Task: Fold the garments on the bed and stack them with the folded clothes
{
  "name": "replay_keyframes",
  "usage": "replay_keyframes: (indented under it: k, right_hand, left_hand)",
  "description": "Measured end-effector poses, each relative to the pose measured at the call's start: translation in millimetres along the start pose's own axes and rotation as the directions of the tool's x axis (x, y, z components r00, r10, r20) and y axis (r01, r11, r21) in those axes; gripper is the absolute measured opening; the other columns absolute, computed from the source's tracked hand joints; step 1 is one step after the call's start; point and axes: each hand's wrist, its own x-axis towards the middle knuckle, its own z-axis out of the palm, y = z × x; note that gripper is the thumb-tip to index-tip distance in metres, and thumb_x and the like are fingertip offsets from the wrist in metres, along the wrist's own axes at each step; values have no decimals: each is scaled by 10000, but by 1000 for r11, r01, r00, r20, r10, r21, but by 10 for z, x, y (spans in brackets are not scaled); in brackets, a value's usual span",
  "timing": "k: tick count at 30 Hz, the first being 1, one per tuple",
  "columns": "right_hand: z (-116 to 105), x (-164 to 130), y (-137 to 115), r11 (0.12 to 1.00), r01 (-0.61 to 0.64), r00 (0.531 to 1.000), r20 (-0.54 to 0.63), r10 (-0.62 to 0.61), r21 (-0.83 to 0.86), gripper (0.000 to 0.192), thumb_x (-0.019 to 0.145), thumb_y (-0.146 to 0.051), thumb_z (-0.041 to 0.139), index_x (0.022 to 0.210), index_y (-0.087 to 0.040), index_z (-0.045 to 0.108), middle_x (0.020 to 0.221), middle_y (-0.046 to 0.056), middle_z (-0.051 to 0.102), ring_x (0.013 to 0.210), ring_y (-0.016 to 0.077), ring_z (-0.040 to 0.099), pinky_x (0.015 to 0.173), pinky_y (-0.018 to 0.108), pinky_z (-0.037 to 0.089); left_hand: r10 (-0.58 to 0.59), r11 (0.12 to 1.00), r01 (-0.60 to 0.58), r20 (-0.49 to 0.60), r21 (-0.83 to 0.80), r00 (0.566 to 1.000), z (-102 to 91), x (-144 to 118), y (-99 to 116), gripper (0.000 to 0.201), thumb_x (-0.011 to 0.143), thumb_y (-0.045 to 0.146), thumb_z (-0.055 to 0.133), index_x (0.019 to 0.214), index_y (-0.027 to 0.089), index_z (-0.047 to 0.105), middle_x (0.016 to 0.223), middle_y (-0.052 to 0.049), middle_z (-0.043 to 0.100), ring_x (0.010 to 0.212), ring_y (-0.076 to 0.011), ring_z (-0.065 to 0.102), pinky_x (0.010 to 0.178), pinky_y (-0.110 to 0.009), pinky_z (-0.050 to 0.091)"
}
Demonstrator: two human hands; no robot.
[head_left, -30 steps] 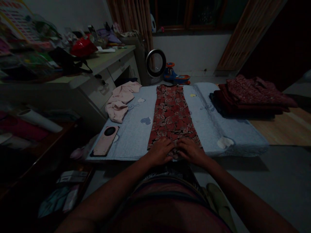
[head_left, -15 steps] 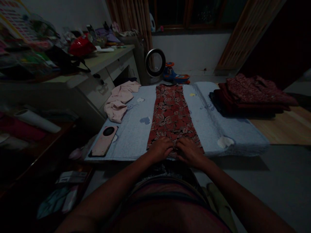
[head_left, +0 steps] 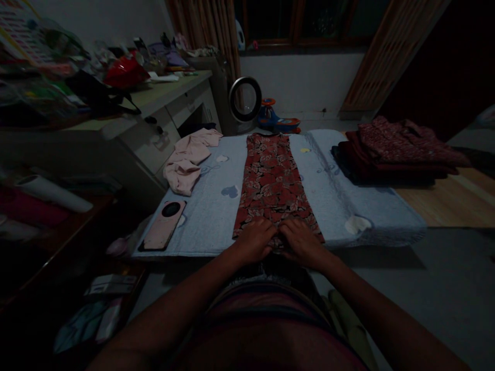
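A long red floral garment [head_left: 274,178] lies folded into a narrow strip down the middle of a light blue padded mat [head_left: 332,198]. My left hand [head_left: 253,241] and my right hand [head_left: 299,242] rest side by side on its near end, fingers curled and pinching the fabric at the mat's front edge. The far end of the strip reaches the mat's back edge.
A crumpled pink cloth [head_left: 188,159] and a pink phone [head_left: 163,230] lie on the mat's left side. A stack of folded dark red clothes [head_left: 394,149] sits at the right. A cluttered desk [head_left: 154,103] stands to the left, a round fan [head_left: 245,99] and toy car behind.
Both hands stay on the near end of the garment with only slight finger movement; the view has shifted a little to the right.
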Motion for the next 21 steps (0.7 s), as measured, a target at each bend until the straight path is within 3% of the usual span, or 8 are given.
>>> replay_keyframes:
  k: [4,11,16,18,21]
  right_hand:
    - [-54,16,11,996,16,999,-31,-14,91,224,832,-218,585,1049,-174,547,1040,107,582,996,261,497,889,399,408]
    - [-4,69,75,993,-19,998,-56,26,116,135,948,-214,500,1028,-175,601,1007,90,614,973,229,532,874,366,416]
    - [73,136,132,983,-68,994,-75,82,170,126,947,-190,505,1007,-181,616,990,78,620,933,212,556,828,347,438]
    - [96,124,131,981,-62,992,-99,81,183,159,929,-197,539,1073,-182,606,1052,88,622,979,221,558,849,359,446]
    - [125,62,116,992,-61,984,-158,79,114,392,869,-213,627,1251,-179,545,1227,123,592,1094,269,533,902,413,441]
  left_hand:
    - [34,998,-36,-34,-59,999,-10,11,-4,338,834,204,600,1171,187,586,1130,-88,606,1091,-257,514,989,-399,416]
    - [-47,977,36,-46,-211,998,14,70,-108,180,913,183,521,1030,189,658,1029,-58,648,1027,-206,569,952,-341,442]
    - [-136,976,124,-55,-180,989,51,82,-81,282,847,228,627,1127,199,643,1069,-70,607,1041,-234,555,905,-349,458]
    - [-155,980,146,-61,-138,986,63,89,-57,268,840,169,600,1099,207,654,1059,-67,603,1024,-231,555,894,-348,455]
    - [-157,984,150,-68,-95,985,57,102,-41,269,786,75,579,1010,201,657,1040,-61,613,998,-228,553,891,-349,446]
